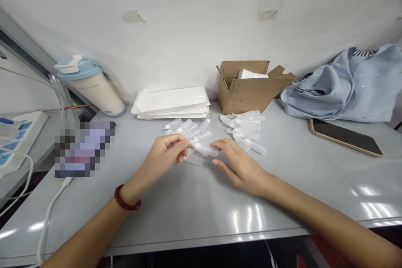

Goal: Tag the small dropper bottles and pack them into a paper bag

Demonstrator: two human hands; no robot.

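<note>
My left hand (169,150), with a dark red beaded bracelet on its wrist, pinches the narrow end of a small clear plastic bottle (206,149). The bottle lies on its side and points toward my right hand (237,163). That hand is open, thumb and fingers apart, its fingertips close to the bottle's wide end; whether they touch it I cannot tell. Several like bottles lie in a left pile (186,126) just beyond my left hand. A right pile (246,127) of them lies beyond my right hand. Thin cords or wires show at some of their tips.
Behind the piles are a stack of white envelopes (172,99) and an open cardboard box (251,94). A tumbler (99,88) and a blurred-out phone (84,148) are at left. On the right are another phone (345,137) and a blue cloth bag (342,83).
</note>
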